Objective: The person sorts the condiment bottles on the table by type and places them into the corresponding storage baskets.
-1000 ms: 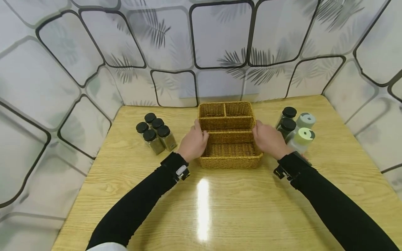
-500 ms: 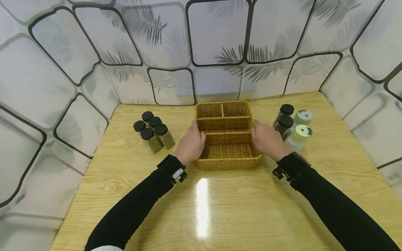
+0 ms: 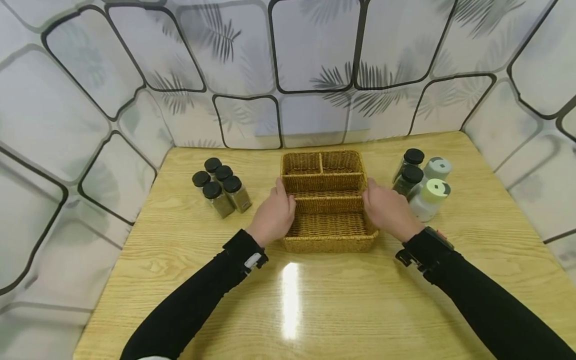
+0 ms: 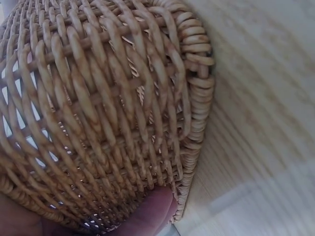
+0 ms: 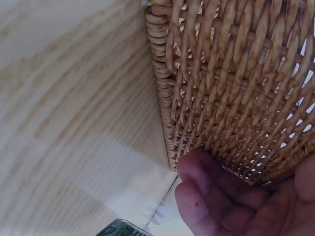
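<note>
A wicker basket (image 3: 330, 245) with two small back compartments, a narrow middle one and a wide front one sits at the table's centre. My left hand (image 3: 273, 215) grips its left side, thumb at the rim. On the opposite side, my right hand (image 3: 390, 211) holds the right wall the same way. Up close in the left wrist view, a fingertip (image 4: 150, 214) presses the woven wall (image 4: 98, 93) low down. Fingers (image 5: 194, 167) lie against the outer weave in the right wrist view. No objects show inside the basket.
Several black-capped spice jars (image 3: 220, 200) stand left of the basket. To the right are two black-capped jars (image 3: 407, 181), a pale-capped bottle (image 3: 437, 169) and a yellow-green-capped bottle (image 3: 431, 199), close to my right hand. A patterned cloth (image 3: 315, 65) backs the wooden table (image 3: 342, 305).
The basket has slid slightly toward me, with both hands keeping their hold on its sides. The jars and bottles stay where they were; the head view shifts a little.
</note>
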`<state>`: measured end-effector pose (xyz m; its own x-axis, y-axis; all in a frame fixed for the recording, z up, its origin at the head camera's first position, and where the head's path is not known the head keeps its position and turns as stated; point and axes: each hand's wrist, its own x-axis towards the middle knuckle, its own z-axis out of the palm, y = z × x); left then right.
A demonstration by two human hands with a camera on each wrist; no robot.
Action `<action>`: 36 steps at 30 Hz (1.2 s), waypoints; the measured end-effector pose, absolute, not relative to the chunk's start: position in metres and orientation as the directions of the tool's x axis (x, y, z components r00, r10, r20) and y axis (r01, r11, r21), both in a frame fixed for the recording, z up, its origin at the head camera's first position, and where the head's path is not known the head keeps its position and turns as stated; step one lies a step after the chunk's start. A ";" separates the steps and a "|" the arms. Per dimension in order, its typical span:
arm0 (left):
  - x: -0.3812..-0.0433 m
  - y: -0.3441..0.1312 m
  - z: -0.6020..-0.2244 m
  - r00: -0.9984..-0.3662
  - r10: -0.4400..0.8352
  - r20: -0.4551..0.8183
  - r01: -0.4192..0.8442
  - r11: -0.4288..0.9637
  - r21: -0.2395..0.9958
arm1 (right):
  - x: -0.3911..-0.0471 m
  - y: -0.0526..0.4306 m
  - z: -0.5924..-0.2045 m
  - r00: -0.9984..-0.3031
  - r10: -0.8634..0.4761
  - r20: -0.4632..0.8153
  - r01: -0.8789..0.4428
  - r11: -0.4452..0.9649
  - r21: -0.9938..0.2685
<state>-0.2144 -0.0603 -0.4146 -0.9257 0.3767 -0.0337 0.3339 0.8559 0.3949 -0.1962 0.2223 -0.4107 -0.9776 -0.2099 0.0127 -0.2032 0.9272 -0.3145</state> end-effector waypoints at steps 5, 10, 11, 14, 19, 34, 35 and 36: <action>-0.210 -0.062 -0.416 -0.927 0.375 -0.024 0.337 0.857 0.389 | -0.191 0.221 -0.411 -0.974 -0.225 0.035 -0.225 0.928 -0.295; -0.207 -0.062 -0.416 -0.923 0.384 -0.030 0.342 0.854 0.392 | -0.187 0.221 -0.411 -0.975 -0.217 0.048 -0.222 0.932 -0.285; -0.206 -0.062 -0.416 -0.923 0.384 -0.034 0.341 0.853 0.395 | -0.186 0.221 -0.410 -0.976 -0.214 0.043 -0.217 0.933 -0.288; -0.204 -0.063 -0.416 -0.922 0.385 -0.034 0.340 0.850 0.402 | -0.184 0.220 -0.410 -0.979 -0.204 0.032 -0.204 0.931 -0.302; -0.201 -0.064 -0.416 -0.925 0.381 -0.021 0.340 0.847 0.410 | -0.182 0.220 -0.411 -0.979 -0.202 0.039 -0.204 0.930 -0.306; -0.200 -0.065 -0.418 -0.928 0.372 -0.008 0.332 0.838 0.432 | -0.182 0.222 -0.410 -0.975 -0.215 0.059 -0.223 0.934 -0.281; -0.201 -0.065 -0.418 -0.929 0.370 -0.008 0.330 0.838 0.435 | -0.182 0.222 -0.409 -0.975 -0.214 0.061 -0.222 0.935 -0.277; -0.201 -0.065 -0.418 -0.930 0.367 -0.009 0.326 0.837 0.440 | -0.182 0.222 -0.408 -0.975 -0.213 0.063 -0.223 0.935 -0.275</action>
